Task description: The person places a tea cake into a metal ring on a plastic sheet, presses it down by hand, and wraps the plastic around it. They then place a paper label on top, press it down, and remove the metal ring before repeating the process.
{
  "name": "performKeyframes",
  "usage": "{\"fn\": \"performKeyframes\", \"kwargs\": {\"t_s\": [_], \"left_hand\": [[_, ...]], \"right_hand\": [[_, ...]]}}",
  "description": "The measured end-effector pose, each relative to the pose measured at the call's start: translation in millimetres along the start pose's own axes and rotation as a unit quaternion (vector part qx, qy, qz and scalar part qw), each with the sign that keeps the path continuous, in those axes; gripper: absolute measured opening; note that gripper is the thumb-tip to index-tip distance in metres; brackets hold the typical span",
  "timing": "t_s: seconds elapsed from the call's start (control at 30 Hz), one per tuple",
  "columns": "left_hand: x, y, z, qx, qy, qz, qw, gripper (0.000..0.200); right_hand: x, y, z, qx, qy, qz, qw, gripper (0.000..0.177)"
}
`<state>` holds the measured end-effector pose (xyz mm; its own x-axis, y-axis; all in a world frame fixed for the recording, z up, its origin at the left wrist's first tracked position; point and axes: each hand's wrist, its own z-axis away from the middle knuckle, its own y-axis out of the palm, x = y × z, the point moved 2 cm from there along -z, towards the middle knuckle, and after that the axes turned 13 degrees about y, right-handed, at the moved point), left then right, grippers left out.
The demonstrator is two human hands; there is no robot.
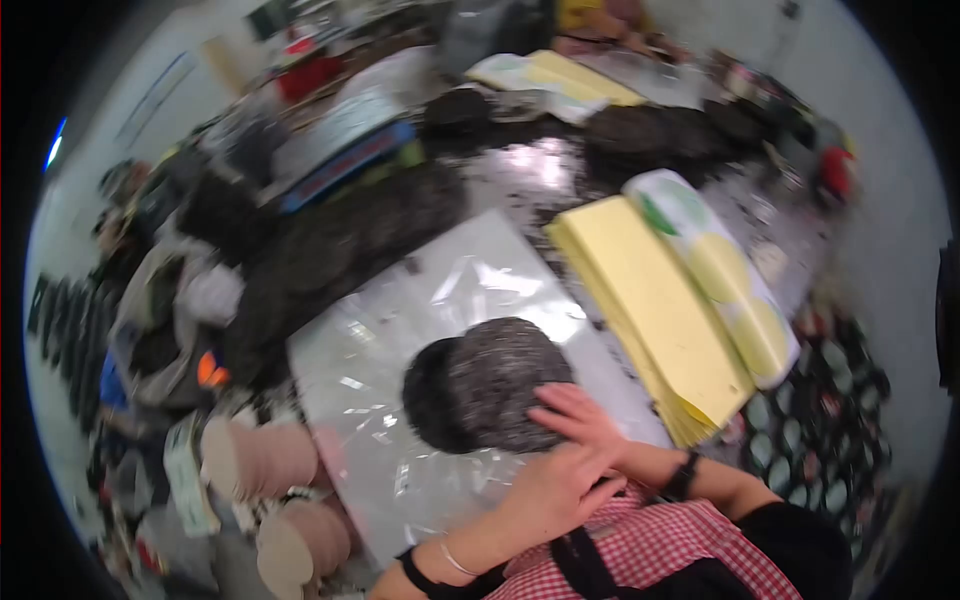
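The right hand [580,422] lay unclenched, fingers parted, on the right edge of the dark disc [505,375]; the left hand [562,485], just beside, curled halfway, its hold unclear.

Cannot see the dark disc [505,375] where covered by the right hand [588,420]. Cannot make out the blurred co-worker [612,32], cut off by top edge.

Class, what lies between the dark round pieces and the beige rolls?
The head view shows a bare stretch of shiny plastic sheet between the dark pieces and the rolls.
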<state>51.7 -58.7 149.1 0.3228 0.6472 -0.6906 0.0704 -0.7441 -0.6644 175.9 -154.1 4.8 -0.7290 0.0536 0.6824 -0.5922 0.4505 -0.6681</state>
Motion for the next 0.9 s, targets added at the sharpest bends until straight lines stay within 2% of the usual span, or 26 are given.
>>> {"fn": "performKeyframes", "kwargs": {"t_s": [0.03, 0.07, 0.1, 0.13, 0.17, 0.23, 0.27, 0.3, 0.33, 0.37, 0.4, 0.43, 0.47, 0.5, 0.57, 0.63, 0.7, 0.73, 0.77, 0.83, 0.87, 0.9], "left_hand": [[17, 20, 31, 0.021, -0.034, 0.011, 0.999, 0.048], [28, 29, 56, 0.014, -0.051, -0.002, 0.999, 0.048], [29, 38, 76, -0.044, -0.059, -0.051, 0.996, 0.048], [34, 47, 92, -0.106, -0.066, -0.102, 0.987, 0.047], [40, 60, 109, -0.114, -0.071, -0.103, 0.986, 0.047], [54, 80, 134, -0.049, -0.076, -0.042, 0.995, 0.047], [51, 73, 135, -0.06, -0.056, 0.044, 0.996, 0.045], [41, 65, 141, -0.063, -0.06, 0.044, 0.995, 0.045], [19, 40, 132, -0.085, -0.144, 0.174, 0.97, 0.042], [10, 22, 130, -0.104, -0.222, 0.3, 0.922, 0.038], [12, 7, 140, -0.208, -0.212, 0.249, 0.922, 0.036], [16, -9, 149, -0.309, -0.197, 0.195, 0.91, 0.034], [21, -35, 149, -0.374, -0.225, 0.115, 0.893, 0.034], [28, -62, 143, -0.437, -0.249, 0.035, 0.863, 0.034], [72, -84, 130, -0.405, -0.204, -0.122, 0.883, 0.04], [96, -84, 87, -0.267, -0.149, -0.233, 0.923, 0.055], [129, -65, 61, -0.094, -0.119, -0.344, 0.927, 0.067], [152, -49, 63, -0.016, -0.13, -0.358, 0.924, 0.068], [175, -31, 71, 0.024, -0.137, -0.386, 0.912, 0.07], [177, -28, 70, 0.033, -0.155, -0.362, 0.919, 0.073], [180, -31, 69, 0.039, -0.151, -0.359, 0.92, 0.073], [180, -29, 70, 0.039, -0.161, -0.342, 0.925, 0.075]], "right_hand": [[-15, 3, -1, -0.064, 0.001, -0.023, 0.998, 0.053], [-2, -20, -6, -0.07, 0.073, -0.107, 0.989, 0.057], [15, -43, -11, -0.089, 0.144, -0.16, 0.972, 0.059], [23, -55, -24, -0.119, 0.198, -0.158, 0.96, 0.061], [34, -69, -39, -0.126, 0.216, -0.192, 0.949, 0.062], [68, -85, -71, -0.143, 0.083, -0.058, 0.984, 0.064], [82, -80, -83, -0.12, -0.006, 0.011, 0.993, 0.064], [93, -66, -87, -0.09, -0.072, 0.069, 0.991, 0.062], [97, -45, -87, -0.022, -0.091, 0.118, 0.989, 0.061], [96, -23, -84, 0.043, -0.108, 0.166, 0.979, 0.06], [84, -5, -78, 0.044, -0.106, 0.165, 0.98, 0.06], [66, 13, -74, 0.086, -0.089, 0.183, 0.975, 0.06], [55, 23, -74, 0.127, -0.075, 0.203, 0.968, 0.059], [57, 17, -79, 0.127, -0.078, 0.206, 0.967, 0.059], [68, 6, -82, 0.148, -0.083, 0.214, 0.962, 0.059], [60, 12, -81, 0.163, -0.073, 0.218, 0.959, 0.058], [54, 16, -83, 0.204, -0.078, 0.197, 0.956, 0.059], [51, 13, -86, 0.202, -0.073, 0.201, 0.956, 0.059], [49, 9, -85, 0.221, -0.063, 0.163, 0.96, 0.054], [46, 1, -88, 0.253, -0.047, 0.084, 0.963, 0.046], [47, -6, -87, 0.209, -0.013, 0.023, 0.978, 0.032], [47, 0, -86, 0.215, -0.007, 0.02, 0.976, 0.032]]}}
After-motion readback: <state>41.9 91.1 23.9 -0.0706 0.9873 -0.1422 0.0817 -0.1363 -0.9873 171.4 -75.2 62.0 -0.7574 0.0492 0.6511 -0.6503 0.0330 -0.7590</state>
